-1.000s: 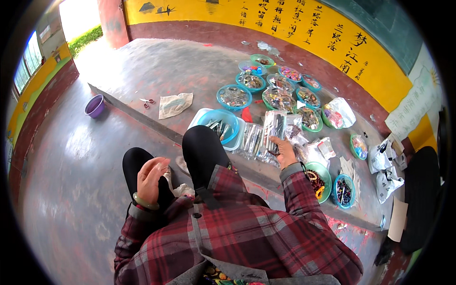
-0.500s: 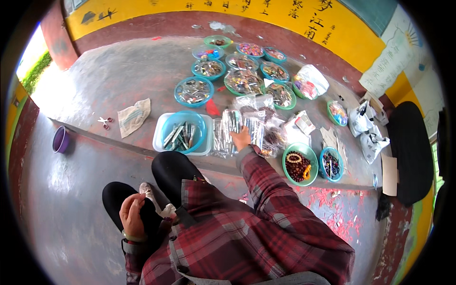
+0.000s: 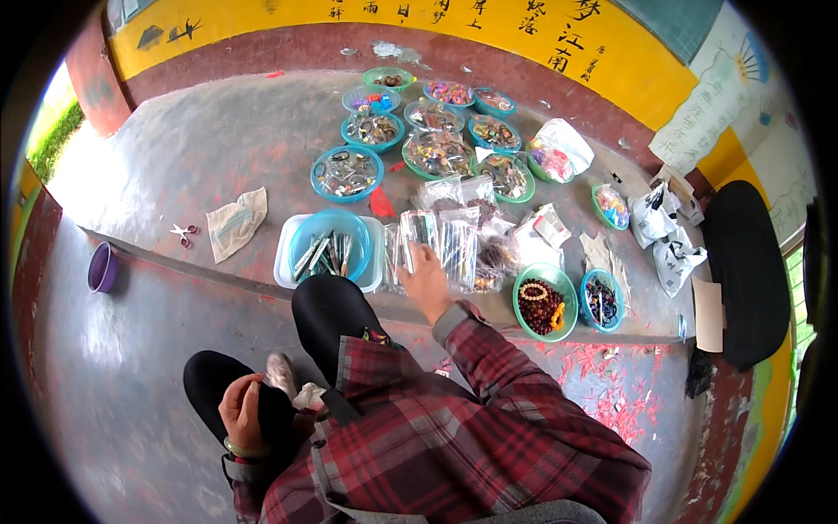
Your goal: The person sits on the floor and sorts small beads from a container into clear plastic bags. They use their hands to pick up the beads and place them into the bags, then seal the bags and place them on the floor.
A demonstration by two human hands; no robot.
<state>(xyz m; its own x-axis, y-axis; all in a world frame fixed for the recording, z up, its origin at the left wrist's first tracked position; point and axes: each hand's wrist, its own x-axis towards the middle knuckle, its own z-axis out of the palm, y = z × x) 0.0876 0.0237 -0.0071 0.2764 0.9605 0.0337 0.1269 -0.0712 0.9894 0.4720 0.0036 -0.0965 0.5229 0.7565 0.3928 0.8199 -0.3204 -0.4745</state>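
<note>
My right hand [image 3: 426,281] reaches over the raised ledge, its fingers closed on the near end of a clear bag of pen-like sticks [image 3: 421,229]. More clear bags of slim sticks [image 3: 457,244] lie beside it. Just left stands a white tray [image 3: 376,262] with a blue basin [image 3: 292,246] in it, holding several dark pen-like pieces [image 3: 325,255]. By my left knee, my left hand [image 3: 242,412] is raised with bent fingers and the fingertips pinched together. Anything between those fingertips is too small to make out.
Behind the bags stand several basins of trinkets [image 3: 347,172], wrapped in clear plastic. A green basin of beads [image 3: 546,301] and a blue basin [image 3: 602,299] are at the right. Scissors [image 3: 184,234] and a cloth [image 3: 237,225] lie left; a purple bucket [image 3: 102,268] stands lower.
My right hand has drawn a little left and nearer to me, with the bag of sticks shifting slightly. My left hand stays by my knee. The view has turned slightly.
</note>
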